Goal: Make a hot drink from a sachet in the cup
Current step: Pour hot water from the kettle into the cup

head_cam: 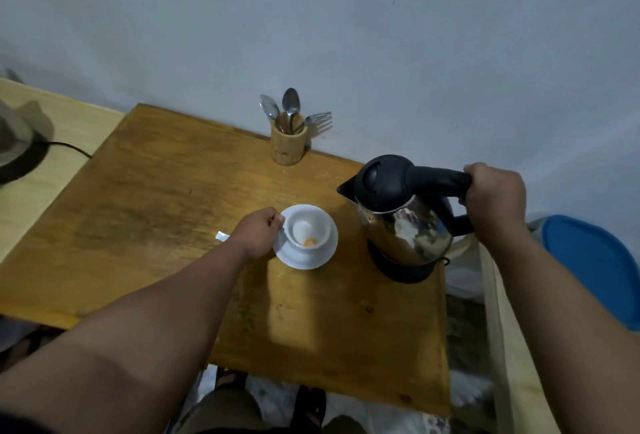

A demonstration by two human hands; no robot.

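Note:
A white cup (307, 229) stands on a white saucer (320, 257) near the middle of the wooden table (166, 211). Orange powder lies in the bottom of the cup. My left hand (258, 236) grips the cup's left side, at the handle. A steel kettle (401, 215) with a black lid sits tilted slightly on its black base (403, 269) at the table's right edge, spout towards the cup. My right hand (493, 201) is closed round the kettle's black handle. A torn sachet corner (221, 236) peeks out beside my left wrist.
A wooden holder (288, 146) with spoons and a fork stands at the back against the wall. A blue plastic lid (595, 267) lies to the right of the table. A hat (17, 139) and a black cable rest on the pale surface at left.

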